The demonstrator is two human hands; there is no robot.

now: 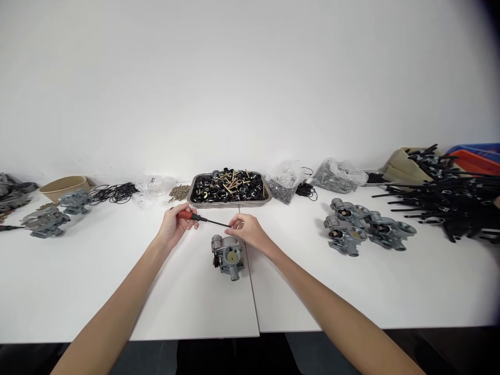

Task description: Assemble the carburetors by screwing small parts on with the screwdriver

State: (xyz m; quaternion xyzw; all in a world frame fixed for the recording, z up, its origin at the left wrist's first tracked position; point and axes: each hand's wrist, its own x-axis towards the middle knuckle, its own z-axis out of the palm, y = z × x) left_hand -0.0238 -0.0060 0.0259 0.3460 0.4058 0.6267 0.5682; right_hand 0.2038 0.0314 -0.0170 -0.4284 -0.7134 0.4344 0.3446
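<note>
- left hand (pixel 174 226): grip wrapped around a red-and-black-handled screwdriver (pixel 191 215); keep its slim dark shaft (pixel 217 223) steady.
- right hand (pixel 248 230): grip pinched on the shaft's tip; a small part may be hidden there, so align it straight.
- grey metal carburetor (pixel 230 256): on the white tabletop (pixel 187 297), just below the right hand; brace it before turning.
</note>
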